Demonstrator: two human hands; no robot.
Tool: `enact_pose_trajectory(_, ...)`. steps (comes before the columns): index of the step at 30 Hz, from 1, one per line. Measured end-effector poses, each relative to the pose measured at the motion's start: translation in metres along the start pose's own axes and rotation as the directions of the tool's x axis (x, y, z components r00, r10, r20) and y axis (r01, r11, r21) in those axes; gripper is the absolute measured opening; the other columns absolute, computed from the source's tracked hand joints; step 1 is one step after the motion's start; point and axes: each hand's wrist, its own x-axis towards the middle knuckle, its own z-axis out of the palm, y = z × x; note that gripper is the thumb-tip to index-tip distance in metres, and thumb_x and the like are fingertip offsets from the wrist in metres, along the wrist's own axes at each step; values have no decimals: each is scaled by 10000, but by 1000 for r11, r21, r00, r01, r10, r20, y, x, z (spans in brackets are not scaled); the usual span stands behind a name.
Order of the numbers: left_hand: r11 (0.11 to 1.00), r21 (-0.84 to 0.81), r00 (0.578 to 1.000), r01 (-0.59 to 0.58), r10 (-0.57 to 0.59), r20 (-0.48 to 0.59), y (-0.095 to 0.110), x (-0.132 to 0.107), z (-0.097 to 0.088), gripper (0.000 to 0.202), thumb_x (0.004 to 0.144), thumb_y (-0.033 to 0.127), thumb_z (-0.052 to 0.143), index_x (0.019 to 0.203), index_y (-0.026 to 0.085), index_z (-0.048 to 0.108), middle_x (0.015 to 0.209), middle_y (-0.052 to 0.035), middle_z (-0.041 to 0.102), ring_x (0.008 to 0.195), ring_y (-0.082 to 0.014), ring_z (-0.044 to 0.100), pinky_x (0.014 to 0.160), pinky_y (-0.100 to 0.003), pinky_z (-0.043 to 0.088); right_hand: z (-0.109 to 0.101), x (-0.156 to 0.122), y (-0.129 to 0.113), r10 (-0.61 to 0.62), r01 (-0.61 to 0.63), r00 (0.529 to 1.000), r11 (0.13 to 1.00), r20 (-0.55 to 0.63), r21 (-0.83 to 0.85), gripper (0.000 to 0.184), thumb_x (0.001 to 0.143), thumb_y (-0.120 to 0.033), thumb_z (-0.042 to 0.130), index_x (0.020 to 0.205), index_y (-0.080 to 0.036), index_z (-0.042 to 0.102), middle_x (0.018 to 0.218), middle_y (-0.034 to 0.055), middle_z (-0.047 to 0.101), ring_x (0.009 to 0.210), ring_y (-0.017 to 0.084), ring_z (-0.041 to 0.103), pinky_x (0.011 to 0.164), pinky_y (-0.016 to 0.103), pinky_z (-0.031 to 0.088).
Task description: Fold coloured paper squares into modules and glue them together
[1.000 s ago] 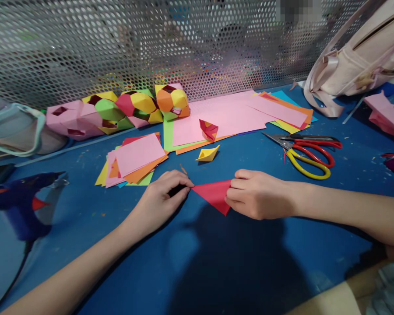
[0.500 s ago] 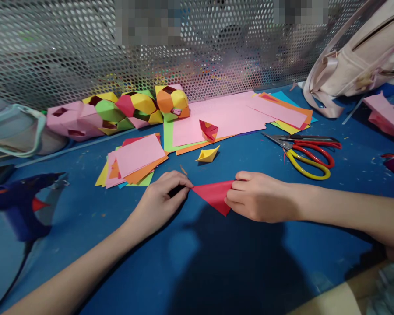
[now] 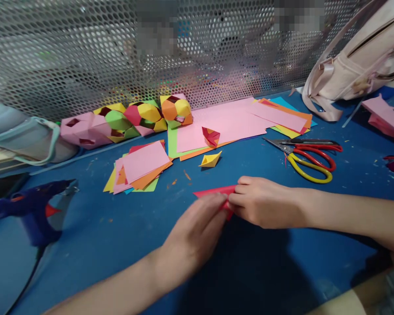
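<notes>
A red folded paper triangle (image 3: 213, 191) lies low over the blue table, mostly covered by fingers. My right hand (image 3: 262, 202) is closed on its right end, fingers curled. My left hand (image 3: 197, 232) reaches across its front edge, the fingertips meeting the paper close to the right hand; what its fingers grip, if anything, is hidden and a little smeared. Just beyond the hands sits a small yellow folded paper piece (image 3: 210, 160). Behind that, a red and orange folded piece (image 3: 211, 137) rests at the edge of large pink sheets (image 3: 223, 122).
Scissors (image 3: 308, 159) with red and yellow handles lie at the right. A stack of coloured paper (image 3: 147, 162) is left of centre. A blue glue gun (image 3: 36, 210) with its cord stands far left. Joined paper shapes (image 3: 118, 120) line the perforated metal screen (image 3: 95, 57); a backpack (image 3: 357, 61) leans at right.
My left hand has left the triangle's left tip and moved right along the paper, next to my right hand. The right hand keeps its hold. The view has shifted slightly.
</notes>
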Motion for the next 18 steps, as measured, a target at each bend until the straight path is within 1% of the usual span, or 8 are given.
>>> enact_pose_trajectory(2,994,43,994,-104,103,20,2,1,12,249,878,170,378,1016,210,581,1058,-75,652,1007,-221,597,873,-364,510,-2,1,-1,7,-7,1000,1000,27,25,78,817,-151,531,802,-149,607,874,74,588,801,185,484,662,336,263)
enact_pose_trajectory(3,975,142,984,-173,176,-9,1,3,16,230,885,161,373,989,184,577,1010,-93,658,945,-220,619,828,-365,530,-3,1,-1,11,-13,999,999,41,34,73,810,-148,538,795,-148,609,863,72,590,795,182,484,656,333,262)
enact_pose_trajectory(5,926,297,969,-231,245,-12,-3,7,20,186,895,178,385,912,161,569,924,-102,659,844,-207,636,744,-345,555,-6,2,-1,13,-16,998,999,66,46,64,796,-135,550,771,-150,608,821,62,589,771,172,483,640,327,255)
enact_pose_trajectory(7,888,401,970,-227,244,8,-6,9,17,185,899,241,404,835,162,559,858,-99,648,783,-201,634,680,-329,561,-7,2,0,17,-22,997,998,80,61,62,781,-131,563,737,-155,599,783,49,582,737,165,485,619,323,246)
enact_pose_trajectory(11,856,491,985,-161,173,23,-8,9,8,248,870,372,449,772,171,555,766,-86,625,692,-197,612,586,-308,546,-7,0,3,52,-56,998,993,36,107,93,796,-149,529,729,-158,592,760,34,574,635,148,469,603,315,263)
enact_pose_trajectory(13,843,515,984,-157,175,13,-7,9,7,245,862,381,464,808,167,571,831,-101,642,695,-196,612,588,-304,544,-6,0,5,77,-76,997,989,-3,131,104,809,-158,505,768,-156,601,835,47,587,625,140,470,614,313,294)
enact_pose_trajectory(16,814,552,977,-181,213,5,-7,8,9,231,865,356,470,933,172,591,1001,-112,661,758,-211,626,612,-314,549,-3,2,6,100,-91,993,986,-58,142,131,815,-162,486,874,-155,602,986,72,586,690,148,509,647,313,340)
enact_pose_trajectory(18,801,566,975,-194,223,18,-6,9,10,237,861,344,485,982,173,595,1027,-100,673,761,-223,632,591,-318,548,-1,3,6,95,-83,992,987,-82,138,168,829,-160,460,929,-145,595,1014,86,588,748,166,535,676,318,360)
